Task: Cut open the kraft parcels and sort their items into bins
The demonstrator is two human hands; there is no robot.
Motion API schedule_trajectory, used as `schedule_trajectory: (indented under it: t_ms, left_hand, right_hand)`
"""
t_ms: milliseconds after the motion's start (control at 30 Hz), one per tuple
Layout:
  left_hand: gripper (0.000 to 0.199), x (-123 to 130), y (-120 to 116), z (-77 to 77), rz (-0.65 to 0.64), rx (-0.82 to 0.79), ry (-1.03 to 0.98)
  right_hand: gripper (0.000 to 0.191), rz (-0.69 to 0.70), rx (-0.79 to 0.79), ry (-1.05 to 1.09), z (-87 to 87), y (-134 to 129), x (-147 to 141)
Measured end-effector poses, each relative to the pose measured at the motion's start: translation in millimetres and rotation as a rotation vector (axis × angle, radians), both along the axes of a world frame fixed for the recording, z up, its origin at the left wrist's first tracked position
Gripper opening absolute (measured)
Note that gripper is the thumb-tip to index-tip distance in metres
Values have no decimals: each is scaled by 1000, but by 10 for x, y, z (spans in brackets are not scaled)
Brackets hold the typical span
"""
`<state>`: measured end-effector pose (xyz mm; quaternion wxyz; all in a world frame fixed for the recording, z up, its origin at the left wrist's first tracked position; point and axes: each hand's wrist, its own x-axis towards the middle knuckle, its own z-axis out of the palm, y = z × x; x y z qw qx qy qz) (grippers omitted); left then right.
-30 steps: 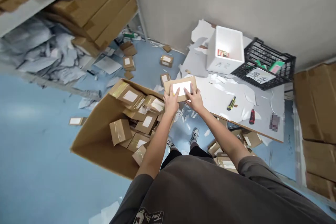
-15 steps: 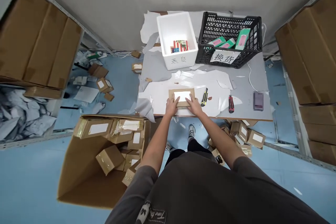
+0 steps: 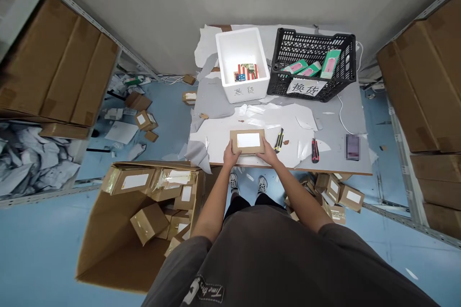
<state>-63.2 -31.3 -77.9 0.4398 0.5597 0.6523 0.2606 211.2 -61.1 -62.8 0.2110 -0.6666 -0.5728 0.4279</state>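
A small cardboard box with a blank white label on top is at the front edge of the table. My left hand grips its left side, and my right hand grips its right side, fingers partly hidden behind the box. Just right of the box lies a yellow and black box cutter. Farther right is a red and black box cutter. Whether the box touches the table or is slightly raised, I cannot tell.
Behind stand a white foam bin with a flag-patterned packet and a black crate holding green-and-pink boxes. A large open carton of small boxes is at lower left. A phone-like item lies at right.
My hands have gone from resting on top of the box, by its label, to holding its two sides. The view has tilted slightly, and my feet are now side by side.
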Motion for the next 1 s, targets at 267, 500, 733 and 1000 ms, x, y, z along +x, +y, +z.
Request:
schedule_trajectory:
  t_ms: [267, 500, 733, 1000]
  left_hand:
    - [114, -193, 154, -163, -109, -2, -64]
    - [110, -296, 206, -147, -178, -5, -57]
    - [109, -376, 67, -150, -101, -219, -206]
    - [70, -386, 454, 223, 32, 36, -129]
  right_hand:
    - [115, -98, -35, 25, 8, -174, -115]
    - [111, -158, -61, -14, 17, -222, -209]
    - [103, -147, -83, -63, 140, -206, -252]
    - [74, -205, -110, -102, 437, -111, -462]
